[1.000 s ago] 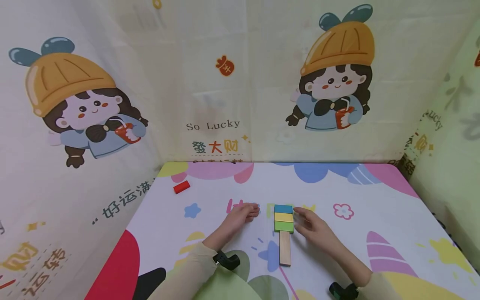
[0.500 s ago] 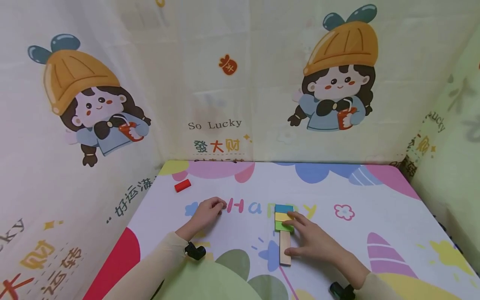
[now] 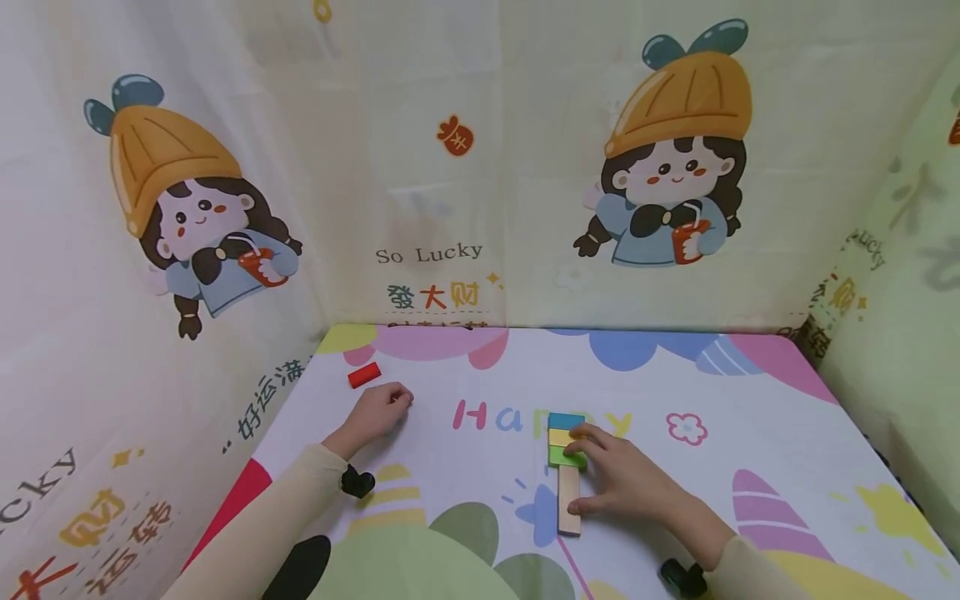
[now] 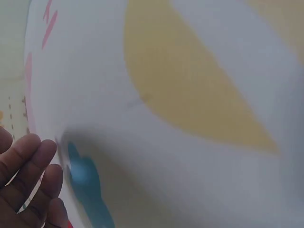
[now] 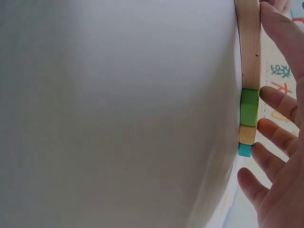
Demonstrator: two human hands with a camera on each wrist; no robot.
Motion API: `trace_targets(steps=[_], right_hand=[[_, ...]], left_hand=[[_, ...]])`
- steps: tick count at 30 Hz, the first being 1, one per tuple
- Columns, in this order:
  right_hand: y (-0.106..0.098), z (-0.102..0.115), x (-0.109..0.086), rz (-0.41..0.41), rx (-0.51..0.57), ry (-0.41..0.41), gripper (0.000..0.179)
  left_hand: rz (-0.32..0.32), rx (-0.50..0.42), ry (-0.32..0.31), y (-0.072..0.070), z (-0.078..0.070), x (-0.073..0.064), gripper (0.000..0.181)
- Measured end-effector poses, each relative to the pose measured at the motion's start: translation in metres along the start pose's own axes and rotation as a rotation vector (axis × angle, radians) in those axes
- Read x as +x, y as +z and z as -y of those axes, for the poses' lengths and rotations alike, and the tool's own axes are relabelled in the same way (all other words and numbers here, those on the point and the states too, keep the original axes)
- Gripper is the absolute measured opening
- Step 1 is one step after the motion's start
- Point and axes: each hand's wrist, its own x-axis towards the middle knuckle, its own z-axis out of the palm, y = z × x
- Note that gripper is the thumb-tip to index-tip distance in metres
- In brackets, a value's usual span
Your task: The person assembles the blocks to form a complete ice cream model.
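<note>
My right hand [image 3: 626,475] lies over a row of wooden blocks, its fingertips on the coloured ones and its thumb on the plain one. In the row a blue block [image 3: 566,421] comes at the far end, then a yellow block [image 3: 559,437] and a green block [image 3: 558,457]. A long plain wood block [image 3: 569,493] runs from the green one towards the near side. The fingers [image 5: 278,130] reach out fairly straight in the right wrist view. My left hand [image 3: 373,417], loosely bent and holding nothing, is near a red block [image 3: 364,375].
The blocks lie on a table [image 3: 465,467] covered by a white cloth with printed shapes and letters. A patterned curtain [image 3: 420,192] hangs behind the table and at both sides.
My left hand has moved left, away from the row and towards the red block. My right hand has come over the row, from beside it to touching the blocks.
</note>
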Motion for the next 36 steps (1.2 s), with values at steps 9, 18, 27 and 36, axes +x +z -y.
trace_targets(steps=[9,18,27,36], right_hand=[[0.0,0.0,0.0,0.016,0.004,-0.022,0.077],[-0.001,0.001,0.0,0.022,0.011,-0.027,0.075],[-0.003,0.002,0.001,0.053,0.013,0.016,0.074],[-0.003,0.003,0.0,0.042,0.026,-0.004,0.074]], left_hand=[[-0.094,0.102,-0.081,-0.021,0.02,0.011,0.025],[-0.152,0.17,-0.194,-0.034,0.041,0.02,0.054],[-0.114,0.225,-0.258,-0.035,0.05,0.022,0.057],[-0.147,0.274,-0.262,-0.04,0.054,0.02,0.053]])
